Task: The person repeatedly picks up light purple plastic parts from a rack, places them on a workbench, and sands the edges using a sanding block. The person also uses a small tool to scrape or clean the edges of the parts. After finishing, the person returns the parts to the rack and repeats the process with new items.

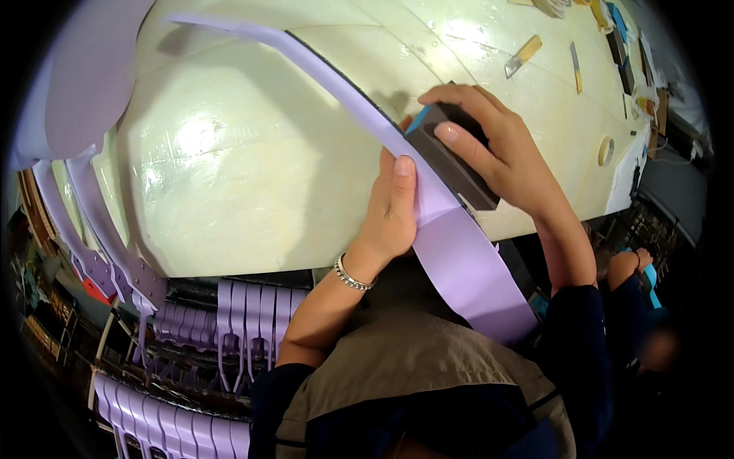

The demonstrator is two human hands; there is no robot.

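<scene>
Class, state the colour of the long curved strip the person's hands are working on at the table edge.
The long curved plastic strip is pale lilac purple, clearest in the head view.

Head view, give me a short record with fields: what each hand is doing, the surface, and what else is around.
left hand: pressing the lilac strip flat at the table edge
right hand: gripping a dark sanding block on the strip
surface: glossy cream table
far end: scraper, tape roll
below: more lilac parts racked
</scene>
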